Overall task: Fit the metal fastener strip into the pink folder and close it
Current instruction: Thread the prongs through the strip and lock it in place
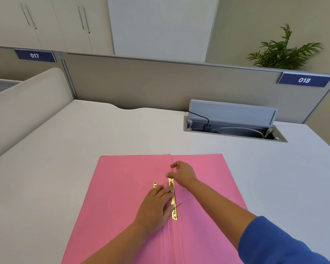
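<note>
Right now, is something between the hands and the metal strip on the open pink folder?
Nothing visible: the right hand pinches the far end of the metal fastener strip and the left hand lies against it on the pink folder.

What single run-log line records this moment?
folder: open flat on desk | strip: along spine | left hand: pressing flat beside strip | right hand: fingertips at strip's far end
</note>
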{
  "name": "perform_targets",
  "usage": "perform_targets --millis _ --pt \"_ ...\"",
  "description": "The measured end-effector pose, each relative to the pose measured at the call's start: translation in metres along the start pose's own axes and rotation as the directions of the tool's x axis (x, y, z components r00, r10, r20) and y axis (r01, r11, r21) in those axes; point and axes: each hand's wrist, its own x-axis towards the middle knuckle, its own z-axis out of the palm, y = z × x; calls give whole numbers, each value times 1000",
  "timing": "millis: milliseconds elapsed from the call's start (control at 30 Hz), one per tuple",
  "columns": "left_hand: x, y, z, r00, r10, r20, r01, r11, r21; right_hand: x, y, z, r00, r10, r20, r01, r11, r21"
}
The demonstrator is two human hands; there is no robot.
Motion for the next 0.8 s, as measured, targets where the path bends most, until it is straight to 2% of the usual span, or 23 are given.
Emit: perform_targets --millis 100,233,433,633,800 --pt "1 -1 0 1000 -7 23 7 1000 -18 -29 -5 -10 993 -17 114 20 999 -30" --pt "2 -1 0 999 -14 33 14 1000 -14 -66 0 -20 966 85 244 -64 994 -94" --pt "0 0 -1 999 -32 36 33 998 -44 -89 10 -9 987 71 146 -15 935 -353" --pt "0 3 -3 999 -33 43 35 998 -53 -106 29 3 998 9 55 10 940 -342" --pt "0 5 -4 997 -43 63 46 998 -51 -116 42 15 995 -91 50 103 904 -416"
